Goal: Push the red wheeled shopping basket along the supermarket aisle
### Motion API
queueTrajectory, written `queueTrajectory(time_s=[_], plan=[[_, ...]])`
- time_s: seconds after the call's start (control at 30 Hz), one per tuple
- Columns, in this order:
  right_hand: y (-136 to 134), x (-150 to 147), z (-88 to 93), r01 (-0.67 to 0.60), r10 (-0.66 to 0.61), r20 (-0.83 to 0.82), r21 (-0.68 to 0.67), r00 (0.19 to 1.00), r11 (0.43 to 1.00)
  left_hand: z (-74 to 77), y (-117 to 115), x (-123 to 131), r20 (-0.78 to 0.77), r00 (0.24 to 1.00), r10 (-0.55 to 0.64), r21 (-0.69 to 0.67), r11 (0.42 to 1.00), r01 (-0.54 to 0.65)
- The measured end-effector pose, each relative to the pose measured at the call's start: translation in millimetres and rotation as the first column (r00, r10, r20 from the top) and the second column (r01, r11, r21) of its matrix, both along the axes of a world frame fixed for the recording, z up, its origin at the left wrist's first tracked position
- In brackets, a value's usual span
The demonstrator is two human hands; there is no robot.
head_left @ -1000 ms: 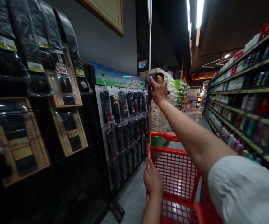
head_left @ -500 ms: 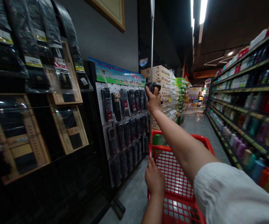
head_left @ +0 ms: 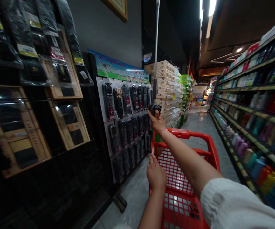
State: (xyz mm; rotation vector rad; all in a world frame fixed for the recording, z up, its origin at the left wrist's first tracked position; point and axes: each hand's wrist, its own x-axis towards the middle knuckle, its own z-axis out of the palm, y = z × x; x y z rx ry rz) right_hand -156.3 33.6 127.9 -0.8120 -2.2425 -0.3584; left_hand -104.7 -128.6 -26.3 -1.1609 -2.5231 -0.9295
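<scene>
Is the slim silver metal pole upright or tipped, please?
Upright: the slim silver metal pole runs nearly vertical above the right hand.

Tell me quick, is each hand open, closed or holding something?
Left hand: at the edge of the red cart; grip can't be told.
Right hand: closed, holding a black fitting by the metal pole.

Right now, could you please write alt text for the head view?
A person's right-hand grip holds a dark object near an upright metal pole; the left-hand grip rests against a red shopping cart, between packaged goods and stocked shelves.
</scene>
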Motion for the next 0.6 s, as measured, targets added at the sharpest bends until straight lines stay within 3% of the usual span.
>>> queueTrajectory(time_s=[0.2,0.33,0.4,0.6], plan=[[10.1,35.9,-19.6,-0.251,0.231,0.343,0.014,0.911,0.968,2.9,0.7,0.4,-0.001,1.000,-0.001,-0.019,1.000,0.001],[13.4,61.3,-33.7,-0.476,0.432,0.551,-0.070,0.714,0.876,-0.8,4.4,-0.6,-0.007,1.000,0.006,0.018,1.000,-0.006],[7.2,71.6,-46.4,-0.487,0.469,0.591,-0.142,0.657,0.862,-0.5,5.0,-0.8,0.006,1.000,0.004,0.038,0.999,-0.004],[-27.9,84.7,-71.3,-0.295,0.340,0.504,-0.171,0.794,0.940,8.1,1.6,-2.8,0.289,0.957,-0.009,0.199,0.979,-0.051]])
